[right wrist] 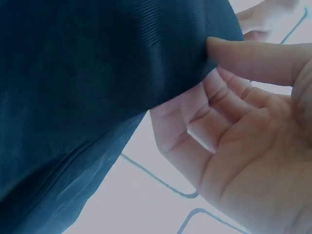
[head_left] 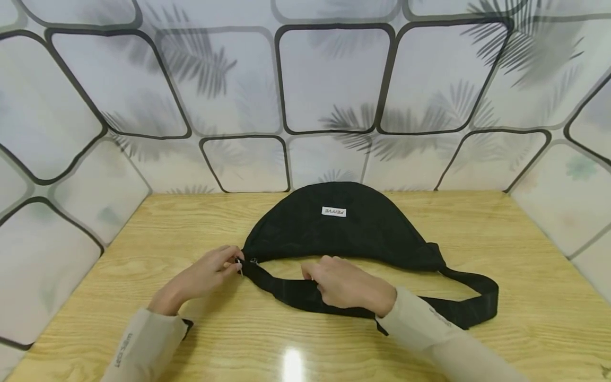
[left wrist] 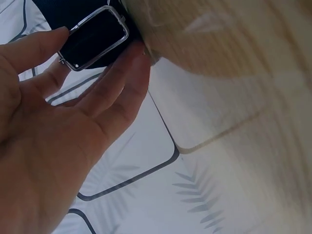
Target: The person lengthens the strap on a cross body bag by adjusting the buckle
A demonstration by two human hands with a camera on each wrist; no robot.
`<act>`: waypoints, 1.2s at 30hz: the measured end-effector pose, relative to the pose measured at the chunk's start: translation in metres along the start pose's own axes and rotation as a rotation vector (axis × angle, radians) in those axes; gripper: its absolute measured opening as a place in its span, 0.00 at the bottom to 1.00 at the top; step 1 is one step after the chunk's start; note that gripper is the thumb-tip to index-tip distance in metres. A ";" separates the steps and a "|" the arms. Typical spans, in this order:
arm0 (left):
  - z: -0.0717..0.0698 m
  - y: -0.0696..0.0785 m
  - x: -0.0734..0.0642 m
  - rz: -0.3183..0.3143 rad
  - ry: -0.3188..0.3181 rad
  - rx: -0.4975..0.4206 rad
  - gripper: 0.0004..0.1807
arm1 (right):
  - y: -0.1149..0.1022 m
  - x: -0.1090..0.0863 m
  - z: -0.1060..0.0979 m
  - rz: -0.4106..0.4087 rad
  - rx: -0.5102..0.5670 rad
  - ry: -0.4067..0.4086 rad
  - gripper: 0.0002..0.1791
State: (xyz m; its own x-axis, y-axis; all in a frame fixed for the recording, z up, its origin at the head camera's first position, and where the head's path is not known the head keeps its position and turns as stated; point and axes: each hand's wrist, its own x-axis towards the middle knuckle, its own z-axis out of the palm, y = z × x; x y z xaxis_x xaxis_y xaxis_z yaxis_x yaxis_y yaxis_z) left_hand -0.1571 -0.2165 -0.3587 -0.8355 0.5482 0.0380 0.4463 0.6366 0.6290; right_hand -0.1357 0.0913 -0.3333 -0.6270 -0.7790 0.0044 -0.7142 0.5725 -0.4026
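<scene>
A black waist bag [head_left: 334,236] with a small white label lies on the table, its curved side toward the back wall. Its wide black strap [head_left: 296,294] loops along the front from the bag's left end to its right end. At the left end my left hand [head_left: 207,276] pinches the metal strap buckle [left wrist: 100,36], a silver rectangular frame with webbing in it, between thumb and fingers. Near the strap's middle my right hand [head_left: 350,284] grips the strap's edge; in the right wrist view the thumb [right wrist: 253,61] lies on the strap's face, fingers behind it.
The wooden table [head_left: 238,345] ends at a back wall [head_left: 334,79] covered in patterned cloth, with more cloth at both sides. Beyond my right wrist the strap's right loop [head_left: 487,297] bends round on the table.
</scene>
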 end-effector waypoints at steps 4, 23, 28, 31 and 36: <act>0.001 0.001 0.002 0.013 0.033 -0.001 0.03 | 0.005 0.002 0.000 0.088 -0.073 -0.001 0.14; 0.007 0.008 0.006 0.128 0.194 0.269 0.09 | -0.009 0.033 0.016 0.051 -0.083 0.090 0.13; 0.005 0.012 0.010 0.083 0.173 0.266 0.06 | -0.007 0.041 0.021 0.083 -0.187 0.136 0.10; 0.005 0.015 0.011 0.052 0.181 0.246 0.03 | -0.006 0.045 0.024 0.108 -0.239 0.146 0.10; 0.006 0.017 0.010 0.023 0.214 0.234 0.02 | -0.010 0.054 0.028 0.135 -0.252 0.169 0.12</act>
State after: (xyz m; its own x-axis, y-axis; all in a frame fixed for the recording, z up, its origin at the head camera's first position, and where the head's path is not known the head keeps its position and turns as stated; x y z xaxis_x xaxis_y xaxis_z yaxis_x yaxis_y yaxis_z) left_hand -0.1563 -0.1967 -0.3529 -0.8618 0.4532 0.2278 0.5066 0.7463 0.4317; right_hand -0.1541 0.0362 -0.3545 -0.7487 -0.6507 0.1268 -0.6626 0.7291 -0.1713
